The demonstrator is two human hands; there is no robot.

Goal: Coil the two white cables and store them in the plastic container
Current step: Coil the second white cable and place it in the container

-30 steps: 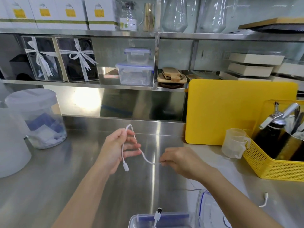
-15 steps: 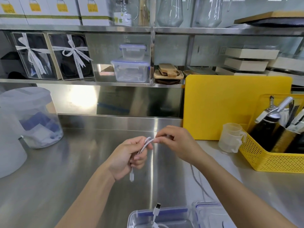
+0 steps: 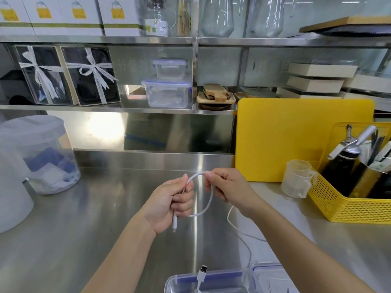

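Observation:
A thin white cable (image 3: 209, 205) forms a loop in the air between my hands above the steel counter. My left hand (image 3: 169, 203) grips the gathered strands, and a plug hangs below its palm. My right hand (image 3: 229, 188) pinches the top of the loop between thumb and forefinger. The cable's free length trails down across the counter under my right forearm. At the bottom edge stands the clear plastic container (image 3: 211, 281) with a blue-trimmed rim. A second white cable's USB plug (image 3: 202, 271) sticks up out of it.
The container's lid (image 3: 268, 273) lies to its right, partly under my right arm. A yellow mesh basket (image 3: 347, 206) with bottles and a small measuring cup (image 3: 298, 178) stand at right, before a yellow cutting board (image 3: 296, 140). A lidded clear tub (image 3: 42, 155) sits at left.
The hands came together at the top of the coil, and my right hand has since drawn a further loop of cable out to the right. The camera view has shifted slightly.

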